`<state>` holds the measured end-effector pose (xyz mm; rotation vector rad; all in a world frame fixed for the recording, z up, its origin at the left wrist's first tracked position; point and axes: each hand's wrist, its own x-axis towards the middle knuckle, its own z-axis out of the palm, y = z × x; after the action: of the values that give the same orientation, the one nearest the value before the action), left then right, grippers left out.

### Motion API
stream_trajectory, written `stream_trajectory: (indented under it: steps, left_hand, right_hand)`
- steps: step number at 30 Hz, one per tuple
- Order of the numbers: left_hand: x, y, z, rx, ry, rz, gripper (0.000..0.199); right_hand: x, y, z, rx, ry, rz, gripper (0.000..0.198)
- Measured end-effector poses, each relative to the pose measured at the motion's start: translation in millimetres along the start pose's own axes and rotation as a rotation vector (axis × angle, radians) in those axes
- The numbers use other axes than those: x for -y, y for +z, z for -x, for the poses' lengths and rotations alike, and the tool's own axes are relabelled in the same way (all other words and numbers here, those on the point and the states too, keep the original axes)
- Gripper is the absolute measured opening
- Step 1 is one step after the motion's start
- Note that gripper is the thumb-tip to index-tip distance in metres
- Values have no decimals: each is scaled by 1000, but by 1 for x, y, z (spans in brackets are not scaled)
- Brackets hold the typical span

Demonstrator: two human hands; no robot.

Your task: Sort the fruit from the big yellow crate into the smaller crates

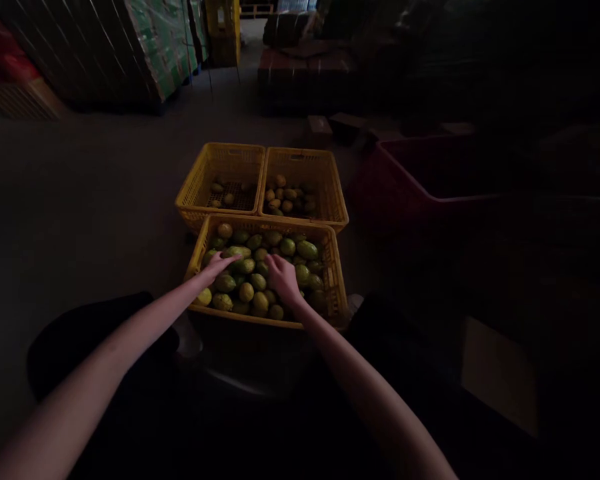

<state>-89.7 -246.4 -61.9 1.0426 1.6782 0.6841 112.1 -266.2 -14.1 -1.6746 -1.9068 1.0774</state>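
Note:
A yellow plastic crate [334, 280] full of green and yellowish oval fruits [259, 282] stands between my knees. My left hand [219, 264] is over its left half, with the thumb and fingers around a long green fruit [239, 252]. To the right, my right hand [283, 275] is above the fruits near the middle of the crate, its fingers curled inward. Whatever those fingers may hold is hidden behind the hand.
Behind the full crate stand two more yellow crates: the left crate [193, 181] holds a few fruits, the right crate [334, 187] several. A dark pink bin [405, 175] is at right. Cardboard [499, 373] lies at lower right. Wrapped green stacks [160, 47] rise at back left.

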Motion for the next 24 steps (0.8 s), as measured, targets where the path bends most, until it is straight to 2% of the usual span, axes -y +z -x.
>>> stream_trajectory:
  steps: [2,4,7,11,13,16,20,24]
  left_hand:
    - [-23,-6,11,131,-20,106,53]
    - [-45,-14,18,257,-42,175,64]
    - [-61,-30,20,285,-6,140,72]
    - [-45,-37,11,146,35,-247,53]
    - [-27,-27,6,133,-3,-406,39]
    - [0,-1,-3,135,-32,-509,20]
    - [20,36,-20,82,-62,-590,29]
    - [31,55,-34,76,-76,-552,42]
  right_hand:
    - [-3,-5,-5,-58,183,-443,54]
    - [-2,-7,-5,1,335,-937,52]
    - [6,-10,3,49,466,-1441,41]
    - [21,-25,12,-65,623,-1605,23]
    - [28,-40,14,-130,653,-1684,18]
    - [34,-69,15,-179,608,-1807,18]
    - [34,-103,20,-278,557,-1871,17]
    - [34,-122,25,-340,611,-1875,15]
